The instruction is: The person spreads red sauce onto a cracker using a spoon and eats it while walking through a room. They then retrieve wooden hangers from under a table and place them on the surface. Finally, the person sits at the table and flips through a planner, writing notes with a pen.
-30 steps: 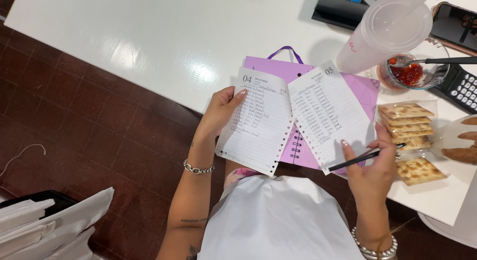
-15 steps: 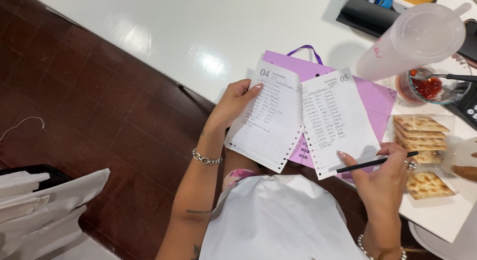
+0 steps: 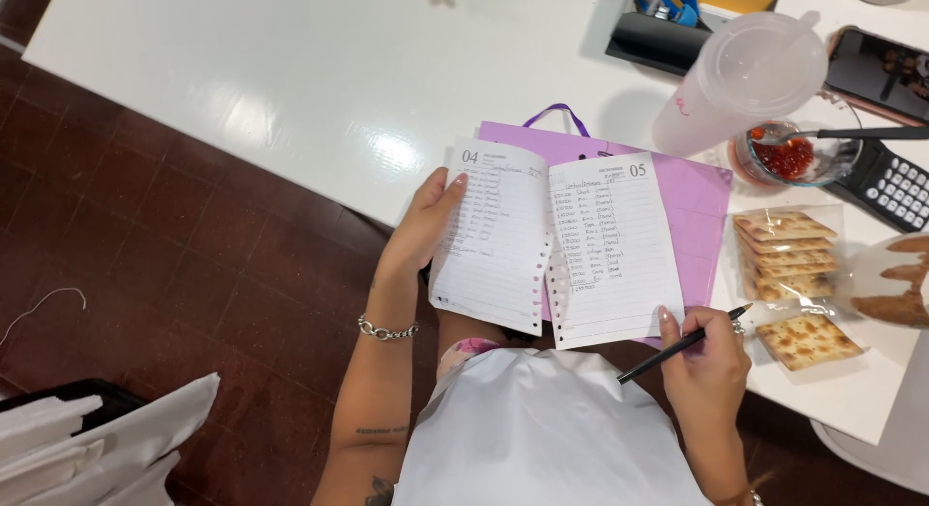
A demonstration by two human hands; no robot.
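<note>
Both hands hold loose pages (image 3: 552,240) up, right hand (image 3: 704,361) gripping a pen (image 3: 682,343).

Crackers (image 3: 789,254) right of pages (image 3: 556,245)

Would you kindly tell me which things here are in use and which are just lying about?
In use: left sheet in left hand; right sheet and pen in right hand; purple folder beneath.

Lying about: crackers, cup, jam bowl, calculator, phone, scissors.
</note>
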